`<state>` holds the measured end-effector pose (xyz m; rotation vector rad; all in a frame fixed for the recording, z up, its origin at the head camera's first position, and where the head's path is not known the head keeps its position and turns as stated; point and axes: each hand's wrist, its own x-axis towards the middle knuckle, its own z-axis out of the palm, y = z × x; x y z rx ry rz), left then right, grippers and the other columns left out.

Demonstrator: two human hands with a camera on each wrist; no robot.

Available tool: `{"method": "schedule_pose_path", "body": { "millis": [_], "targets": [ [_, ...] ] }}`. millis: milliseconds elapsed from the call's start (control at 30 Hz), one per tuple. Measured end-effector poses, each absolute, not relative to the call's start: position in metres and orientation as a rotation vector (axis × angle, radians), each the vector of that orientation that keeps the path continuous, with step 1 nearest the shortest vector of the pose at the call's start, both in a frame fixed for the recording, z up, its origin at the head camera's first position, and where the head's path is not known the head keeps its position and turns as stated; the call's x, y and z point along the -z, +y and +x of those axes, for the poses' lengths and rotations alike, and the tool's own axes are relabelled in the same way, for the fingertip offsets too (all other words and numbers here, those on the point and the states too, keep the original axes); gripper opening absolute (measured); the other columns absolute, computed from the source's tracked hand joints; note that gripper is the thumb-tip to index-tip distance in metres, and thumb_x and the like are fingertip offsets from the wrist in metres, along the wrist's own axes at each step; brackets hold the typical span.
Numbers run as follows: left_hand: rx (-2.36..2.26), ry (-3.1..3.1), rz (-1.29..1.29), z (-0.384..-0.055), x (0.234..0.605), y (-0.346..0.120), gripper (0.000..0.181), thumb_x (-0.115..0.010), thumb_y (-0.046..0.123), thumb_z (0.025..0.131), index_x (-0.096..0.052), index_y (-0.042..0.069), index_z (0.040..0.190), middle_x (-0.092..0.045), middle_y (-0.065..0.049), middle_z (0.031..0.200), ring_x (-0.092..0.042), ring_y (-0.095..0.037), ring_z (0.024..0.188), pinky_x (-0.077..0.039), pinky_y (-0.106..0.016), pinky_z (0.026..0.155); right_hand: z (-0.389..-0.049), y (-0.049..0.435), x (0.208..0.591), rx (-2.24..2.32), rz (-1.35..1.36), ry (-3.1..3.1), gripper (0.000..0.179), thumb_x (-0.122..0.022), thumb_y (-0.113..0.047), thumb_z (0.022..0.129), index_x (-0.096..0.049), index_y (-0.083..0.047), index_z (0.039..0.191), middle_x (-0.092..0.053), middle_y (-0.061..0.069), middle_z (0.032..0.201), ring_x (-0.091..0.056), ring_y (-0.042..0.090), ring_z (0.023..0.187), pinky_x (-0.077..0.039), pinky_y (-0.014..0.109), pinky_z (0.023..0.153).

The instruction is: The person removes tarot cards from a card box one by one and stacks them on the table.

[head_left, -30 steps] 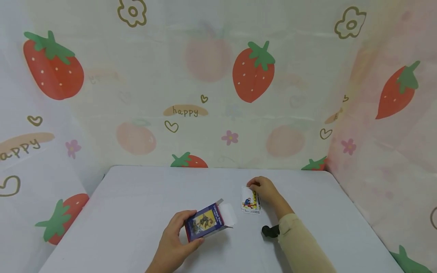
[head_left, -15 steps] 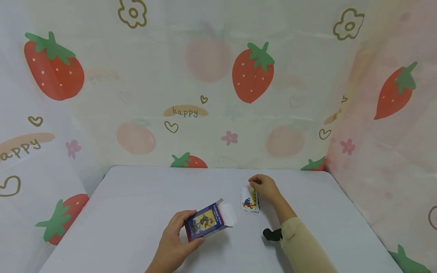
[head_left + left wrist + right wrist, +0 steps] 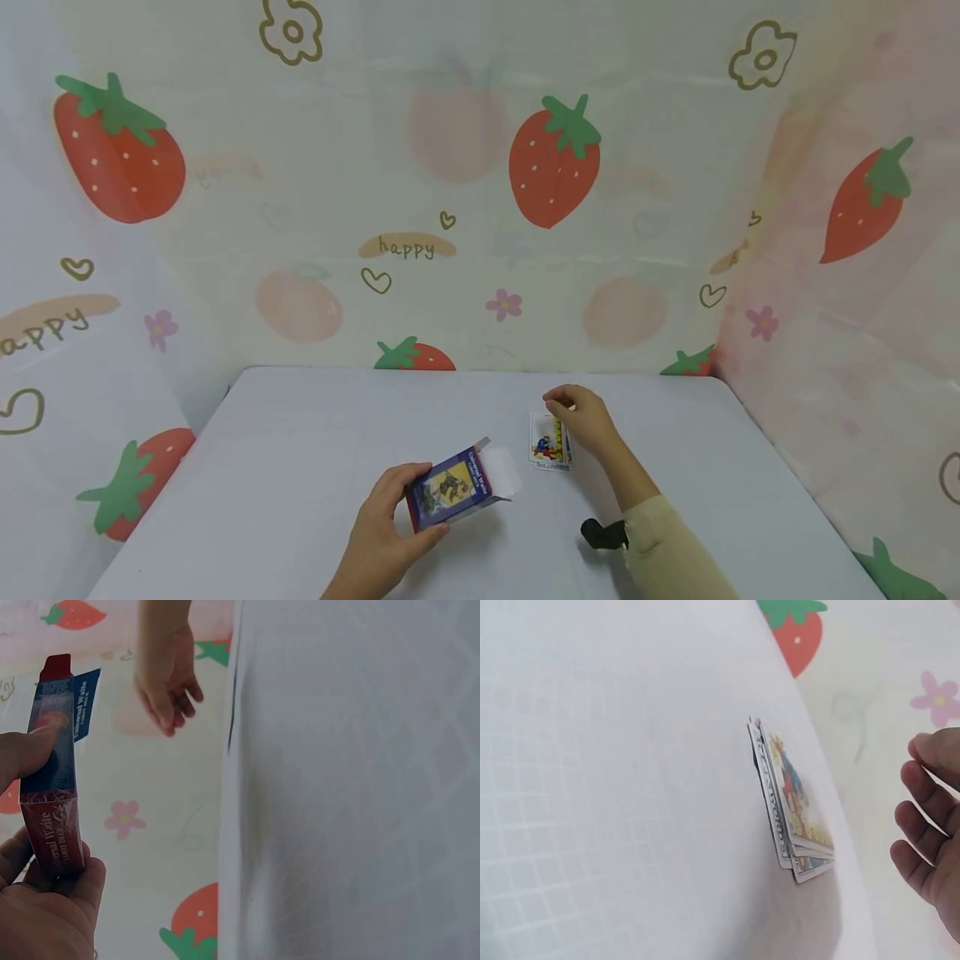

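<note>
Between thumb and fingers, my left hand [image 3: 381, 527] grips a blue tarot card box [image 3: 446, 492], tilted above the table with its end flap open toward the right. The left wrist view shows the box [image 3: 52, 761] edge-on, its red bottom lettered. A small, slightly fanned stack of picture tarot cards [image 3: 546, 443] lies face up on the table. Over the far end of that stack hovers my right hand [image 3: 588, 421], fingers loosely bent. In the right wrist view the right hand [image 3: 934, 825] holds nothing and is apart from the cards [image 3: 799, 796].
The white-covered table [image 3: 300, 467] ends at a back edge just beyond the right hand. A curtain [image 3: 465, 183] printed with strawberries stands behind and on both sides. A black strap end [image 3: 602, 534] sticks out from the right sleeve [image 3: 663, 542].
My right forearm has shifted slightly toward me, its hand staying over the far end of the cards. The left hand and box have stayed put.
</note>
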<state>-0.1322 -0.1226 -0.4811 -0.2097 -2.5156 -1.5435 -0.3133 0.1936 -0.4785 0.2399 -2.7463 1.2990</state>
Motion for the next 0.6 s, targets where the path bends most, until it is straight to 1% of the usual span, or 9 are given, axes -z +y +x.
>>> {"method": "schedule_pose_path", "body": {
  "millis": [100, 267, 367, 600],
  "targets": [
    [1.536, -2.513, -0.214, -0.132, 0.481, -0.122, 0.073, -0.094, 0.022, 0.074, -0.057, 0.032, 0.136, -0.055, 0.013, 0.136, -0.056, -0.010, 0.123, -0.049, -0.043, 0.108, -0.307, 0.193, 0.475, -1.298, 0.246, -2.734, 0.019, -0.066, -0.024, 0.101, -0.073, -0.011, 0.114, -0.070, 0.003, 0.108, -0.061, 0.021, 0.100, -0.051, 0.036, 0.082],
    [1.543, -2.502, -0.223, -0.132, 0.482, -0.122, 0.073, -0.094, 0.018, 0.074, -0.057, 0.032, 0.135, -0.056, 0.012, 0.136, -0.056, -0.010, 0.122, -0.049, -0.043, 0.108, -0.296, 0.191, 0.469, -1.295, 0.261, -2.703, 0.019, -0.065, -0.022, 0.101, -0.073, -0.010, 0.114, -0.070, 0.003, 0.108, -0.061, 0.021, 0.100, -0.052, 0.038, 0.085],
    [1.547, -2.501, -0.225, -0.132, 0.483, -0.122, 0.073, -0.094, 0.019, 0.074, -0.057, 0.031, 0.136, -0.056, 0.012, 0.136, -0.056, -0.010, 0.122, -0.049, -0.044, 0.108, -0.288, 0.190, 0.465, -1.289, 0.277, -2.684, 0.018, -0.065, -0.022, 0.101, -0.073, -0.011, 0.114, -0.070, 0.002, 0.108, -0.061, 0.019, 0.100, -0.052, 0.037, 0.087],
    [1.555, -2.523, -0.195, -0.133, 0.481, -0.123, 0.073, -0.094, 0.025, 0.073, -0.057, 0.031, 0.136, -0.056, 0.013, 0.136, -0.056, -0.011, 0.123, -0.049, -0.044, 0.109, -0.267, 0.186, 0.452, -1.329, 0.313, -2.649, 0.016, -0.066, -0.023, 0.101, -0.073, -0.014, 0.112, -0.069, 0.000, 0.106, -0.061, 0.018, 0.098, -0.051, 0.036, 0.087]
  ]
}}
